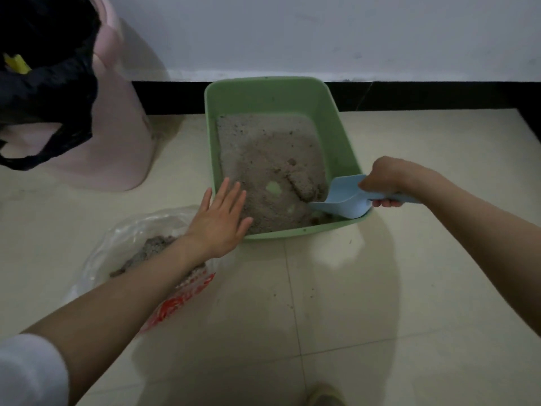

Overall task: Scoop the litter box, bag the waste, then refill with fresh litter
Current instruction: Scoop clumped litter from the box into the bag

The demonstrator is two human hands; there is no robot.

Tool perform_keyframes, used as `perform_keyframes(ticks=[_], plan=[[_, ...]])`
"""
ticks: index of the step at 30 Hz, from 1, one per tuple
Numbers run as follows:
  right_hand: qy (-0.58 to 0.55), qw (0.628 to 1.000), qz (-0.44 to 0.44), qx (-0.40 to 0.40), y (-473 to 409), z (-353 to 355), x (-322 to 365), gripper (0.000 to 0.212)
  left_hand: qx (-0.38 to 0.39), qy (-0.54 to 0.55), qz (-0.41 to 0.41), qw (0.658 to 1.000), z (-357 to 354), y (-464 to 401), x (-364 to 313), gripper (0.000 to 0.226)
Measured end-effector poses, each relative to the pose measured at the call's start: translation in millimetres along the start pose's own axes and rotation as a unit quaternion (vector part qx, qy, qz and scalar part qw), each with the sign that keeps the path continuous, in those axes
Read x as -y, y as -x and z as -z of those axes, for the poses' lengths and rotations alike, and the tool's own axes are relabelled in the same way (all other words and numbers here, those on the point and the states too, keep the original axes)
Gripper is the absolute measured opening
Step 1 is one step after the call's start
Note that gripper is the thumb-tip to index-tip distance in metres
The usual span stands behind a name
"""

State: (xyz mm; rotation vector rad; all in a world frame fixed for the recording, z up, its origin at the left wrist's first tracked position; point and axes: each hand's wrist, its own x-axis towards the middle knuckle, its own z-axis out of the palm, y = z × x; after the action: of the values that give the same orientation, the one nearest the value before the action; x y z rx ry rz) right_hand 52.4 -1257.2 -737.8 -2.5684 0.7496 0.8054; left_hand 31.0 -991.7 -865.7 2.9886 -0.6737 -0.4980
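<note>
A green litter box (342, 133) stands on the floor against the wall, holding grey-brown litter (269, 153) with bare green patches near the front. My right hand (383, 180) grips the handle of a light blue scoop (342, 200), whose blade lies in the box's front right corner. My left hand (219, 218) is spread flat, fingers straight, over the box's front left rim. A clear plastic bag (128, 238) with red print lies on the floor to the left, holding scooped clumps; my left forearm crosses over it.
A pink bin (117, 142) lined with a black bag (49, 83) stands at the left by the wall. A black skirting strip runs along the wall's base. Pale floor tiles (366, 303) stretch toward me; a shoe tip (325, 397) shows at the bottom edge.
</note>
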Motion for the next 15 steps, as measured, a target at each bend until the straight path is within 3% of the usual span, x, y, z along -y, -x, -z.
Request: perform_keyframes(ticks=[6,15], plan=[[-0.057,0.998,-0.013,0.007,-19.5,-22.8,-1.8,0.027,-0.053,-0.025,-0.001,0.998,-7.9,-2.1,-3.8,0.082],[-0.206,0.978,-0.034,-0.002,-38.8,-52.5,5.1,0.026,-0.076,-0.018,-0.003,0.997,-12.2,-4.0,-3.2,0.075]])
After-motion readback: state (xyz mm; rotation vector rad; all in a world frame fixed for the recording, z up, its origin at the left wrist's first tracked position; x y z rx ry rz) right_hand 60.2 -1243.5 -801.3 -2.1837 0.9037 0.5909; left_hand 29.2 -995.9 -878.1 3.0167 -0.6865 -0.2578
